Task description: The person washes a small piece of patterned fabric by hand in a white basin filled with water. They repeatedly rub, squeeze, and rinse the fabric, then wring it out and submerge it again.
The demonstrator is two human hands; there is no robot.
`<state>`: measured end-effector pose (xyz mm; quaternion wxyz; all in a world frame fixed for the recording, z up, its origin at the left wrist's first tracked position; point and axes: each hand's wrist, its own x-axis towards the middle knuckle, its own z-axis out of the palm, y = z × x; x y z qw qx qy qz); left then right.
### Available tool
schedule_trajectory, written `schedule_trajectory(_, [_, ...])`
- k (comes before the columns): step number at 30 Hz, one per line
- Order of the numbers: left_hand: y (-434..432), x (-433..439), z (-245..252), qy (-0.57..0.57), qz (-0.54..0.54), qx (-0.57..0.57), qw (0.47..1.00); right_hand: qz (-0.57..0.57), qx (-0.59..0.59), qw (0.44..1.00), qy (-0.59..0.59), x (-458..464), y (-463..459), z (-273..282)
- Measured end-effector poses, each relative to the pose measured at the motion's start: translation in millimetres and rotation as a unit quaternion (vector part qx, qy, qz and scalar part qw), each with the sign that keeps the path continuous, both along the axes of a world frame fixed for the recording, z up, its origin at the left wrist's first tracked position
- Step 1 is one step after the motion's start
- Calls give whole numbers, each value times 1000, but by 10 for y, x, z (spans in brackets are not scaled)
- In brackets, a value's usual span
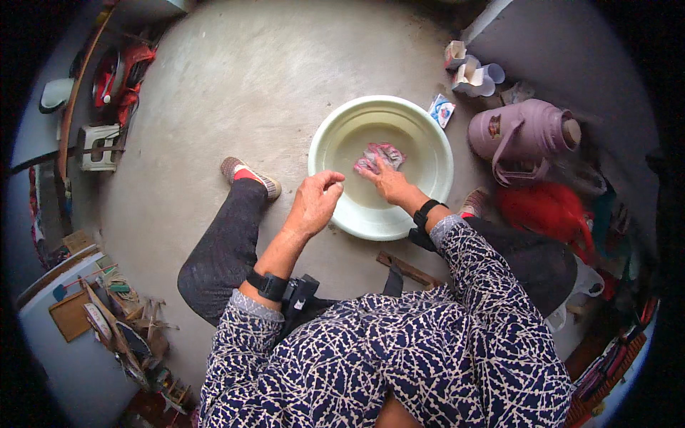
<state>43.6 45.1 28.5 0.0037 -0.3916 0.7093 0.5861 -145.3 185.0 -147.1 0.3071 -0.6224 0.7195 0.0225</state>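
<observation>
A round pale green plastic basin point(342, 123) stands on the floor before me with water in it. In the water lies a crumpled pink and grey cloth point(381, 156). My right hand point(389, 181) reaches over the near right rim, its spread fingers touching the cloth without visibly closing on it. At the left rim, my left hand point(317, 199) is loosely curled, thumb near forefinger; I see nothing held in it. Each wrist wears a black strap.
A small blue and white packet point(442, 111) touches the far right rim. Beyond it are plastic cups and opened boxes point(469, 72). A pink thermos jug point(514, 131) and a red bag point(546, 214) lie right. A wooden bar point(412, 270) lies near me; a white stool point(100, 147) stands left.
</observation>
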Motion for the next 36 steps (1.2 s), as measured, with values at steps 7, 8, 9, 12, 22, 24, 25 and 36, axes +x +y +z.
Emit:
schedule_trajectory(7, [169,-164,88,-10,-32,57,998,-19,-38,999,29,-227,357,-184])
schedule_trajectory(8, [160,-181,84,-17,-34,63,997,-43,-170,984,19,-243,380,-228])
schedule_trajectory(9, [205,-186,60,-18,-41,71,996,-46,-124,991,33,-262,427,-273])
schedule_trajectory(12, [127,-211,-131,1,-34,72,997,-102,-17,994,21,-299,386,-317])
schedule_trajectory(22, [-107,-102,-944,-93,113,236,961,-302,13,836,-458,-374,-572,602])
schedule_trajectory(24, [-167,-107,-979,-86,151,302,937,-273,-20,821,-501,-330,-748,888])
schedule_trajectory(25, [-192,-125,-996,-69,178,314,930,-267,-33,819,-507,-322,-814,1025])
schedule_trajectory(36, [-166,-407,-916,298,55,507,807,-244,-170,826,-478,-252,-682,1688])
